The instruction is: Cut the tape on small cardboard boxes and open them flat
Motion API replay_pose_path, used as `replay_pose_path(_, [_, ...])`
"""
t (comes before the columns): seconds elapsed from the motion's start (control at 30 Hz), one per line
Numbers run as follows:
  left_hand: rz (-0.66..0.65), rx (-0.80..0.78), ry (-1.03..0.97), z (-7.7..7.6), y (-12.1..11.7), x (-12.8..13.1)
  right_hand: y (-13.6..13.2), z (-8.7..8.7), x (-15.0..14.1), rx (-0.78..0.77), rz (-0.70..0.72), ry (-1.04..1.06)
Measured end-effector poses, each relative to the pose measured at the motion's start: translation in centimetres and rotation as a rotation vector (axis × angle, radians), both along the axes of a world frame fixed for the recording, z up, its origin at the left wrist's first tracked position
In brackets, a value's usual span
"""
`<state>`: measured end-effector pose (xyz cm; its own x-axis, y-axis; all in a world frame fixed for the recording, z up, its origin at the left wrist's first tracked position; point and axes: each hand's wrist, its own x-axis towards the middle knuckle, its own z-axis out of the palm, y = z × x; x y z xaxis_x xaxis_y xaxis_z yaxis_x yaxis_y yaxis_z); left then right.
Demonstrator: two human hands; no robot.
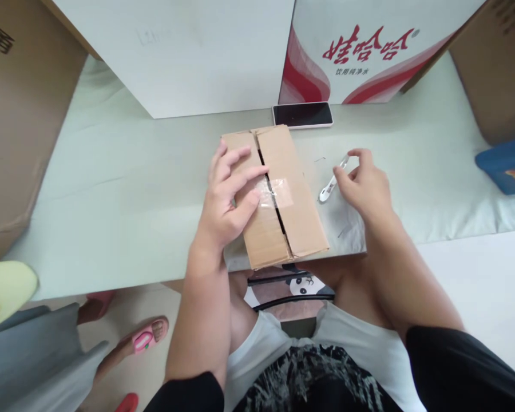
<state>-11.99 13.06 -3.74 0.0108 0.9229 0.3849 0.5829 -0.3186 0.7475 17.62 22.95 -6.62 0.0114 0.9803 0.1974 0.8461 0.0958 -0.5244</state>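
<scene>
A small brown cardboard box [292, 189] lies near the table's front edge, its two top flaps meeting at a narrow dark gap. Clear tape [282, 193] crosses the middle of that gap. My left hand [229, 194] rests on the box's left flap with fingers spread, the index fingertip at the gap and the thumb by the tape. To the right of the box, my right hand [364, 180] pinches a slim white utility knife [329, 186] between thumb and index finger. Its rounded end points down toward the box; whether a blade is out cannot be made out.
A phone [302, 115] lies behind the box, against a large white carton [223, 57] with red print. Brown cartons [26, 114] stand at left and right. A blue object [506, 163] sits at the right edge. Another person's sandalled foot [150, 335] shows at lower left.
</scene>
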Motion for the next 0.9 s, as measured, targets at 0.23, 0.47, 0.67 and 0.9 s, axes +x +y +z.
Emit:
replay_pose_path(0.23, [0.000,0.055,0.019,-0.4,0.1,0.0,1.1,-1.1,-0.4,-0.228,0.043,-0.138])
replay_pose_path(0.47, [0.055,0.059,0.079,-0.3,-0.2,1.3,-0.1,3.9,1.1,0.059,0.421,0.808])
replay_pose_path(0.67, [0.106,0.106,0.114,-0.8,-0.4,3.4,-4.9,9.9,-2.3,0.215,0.423,1.007])
replay_pose_path(0.9, [0.114,0.114,0.107,-0.8,-0.2,5.0,-8.0,11.5,-5.3,0.029,0.318,0.961])
